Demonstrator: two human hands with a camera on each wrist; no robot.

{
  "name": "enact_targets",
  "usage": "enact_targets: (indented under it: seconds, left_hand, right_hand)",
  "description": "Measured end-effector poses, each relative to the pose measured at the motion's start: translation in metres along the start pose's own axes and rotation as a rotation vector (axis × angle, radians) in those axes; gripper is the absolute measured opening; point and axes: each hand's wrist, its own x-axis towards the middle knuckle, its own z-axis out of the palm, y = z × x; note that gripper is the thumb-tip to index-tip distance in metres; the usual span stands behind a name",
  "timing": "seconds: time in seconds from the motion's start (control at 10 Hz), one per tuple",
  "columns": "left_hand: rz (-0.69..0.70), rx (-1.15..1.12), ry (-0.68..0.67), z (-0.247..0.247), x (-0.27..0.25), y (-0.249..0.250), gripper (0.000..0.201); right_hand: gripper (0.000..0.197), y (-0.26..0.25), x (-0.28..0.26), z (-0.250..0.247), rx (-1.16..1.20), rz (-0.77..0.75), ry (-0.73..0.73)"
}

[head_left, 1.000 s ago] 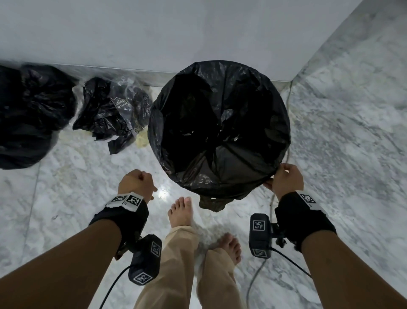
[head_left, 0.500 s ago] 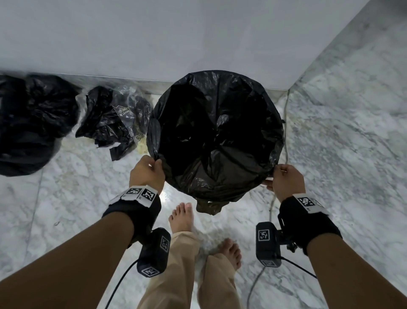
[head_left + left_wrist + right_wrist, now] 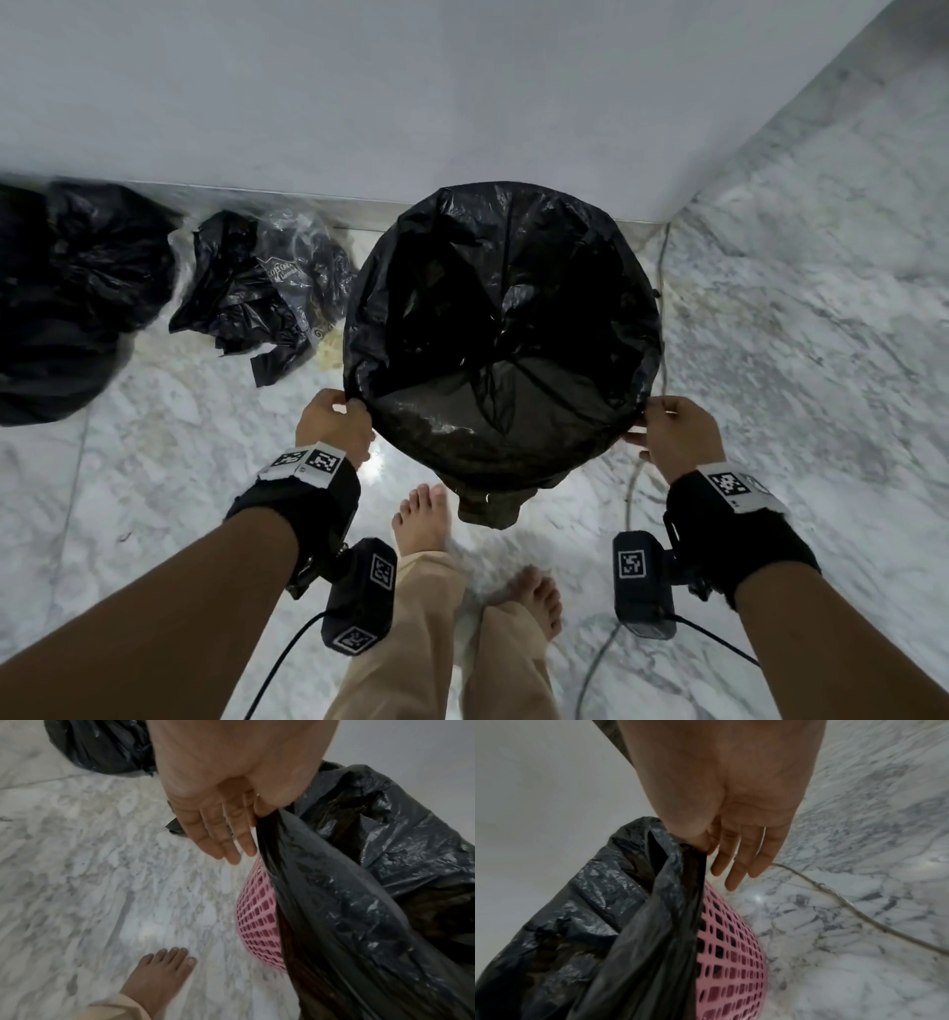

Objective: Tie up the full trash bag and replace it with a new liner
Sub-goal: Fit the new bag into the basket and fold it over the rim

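Note:
A black liner (image 3: 503, 329) hangs open over the mouth of a pink lattice bin (image 3: 259, 921), which shows pink (image 3: 731, 963) below the plastic in both wrist views. My left hand (image 3: 334, 421) pinches the liner's near-left edge (image 3: 267, 833) between thumb and forefinger, other fingers straight. My right hand (image 3: 672, 431) pinches the near-right edge (image 3: 680, 850) the same way. A tied full black bag (image 3: 56, 303) lies on the floor at far left, against the wall.
A crumpled black bag with clear wrapping (image 3: 262, 293) lies between the full bag and the bin. A thin cord (image 3: 662, 288) runs along the marble floor right of the bin. My bare feet (image 3: 421, 519) stand just before the bin. A white wall (image 3: 462, 103) backs everything.
My left hand rose from a fist beside the bin and took hold of the liner's left edge. The right hand kept its hold on the right edge.

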Motion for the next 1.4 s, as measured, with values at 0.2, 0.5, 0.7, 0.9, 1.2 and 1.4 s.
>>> enact_targets:
  seconds: [0.2, 0.5, 0.7, 0.9, 1.2, 1.4]
  left_hand:
    - [0.663, 0.417, 0.097, -0.008, -0.029, 0.020, 0.040]
    - [0.855, 0.915, -0.316, 0.056, -0.042, 0.058, 0.056]
    - [0.585, 1.211, -0.587, 0.094, -0.019, 0.040, 0.053]
    - [0.340, 1.158, -0.660, 0.104, -0.009, 0.015, 0.054]
    - [0.505, 1.209, -0.584, 0.106, -0.012, 0.008, 0.057]
    - [0.529, 0.884, -0.487, 0.077, -0.009, 0.044, 0.042]
  right_hand:
    - [0.019, -0.054, -0.032, -0.020, -0.379, -0.354, 0.099]
    - [0.016, -0.138, -0.007, 0.052, -0.736, -0.678, -0.379]
    - [0.018, -0.154, 0.057, 0.118, -1.058, -0.607, -0.629]
    - [0.035, -0.150, 0.107, 0.136, -1.201, -0.652, -0.468]
    - [0.038, -0.136, 0.104, 0.137, -1.188, -0.667, -0.401]
    - [0.033, -0.155, 0.068, 0.107, -0.946, -0.620, -0.331]
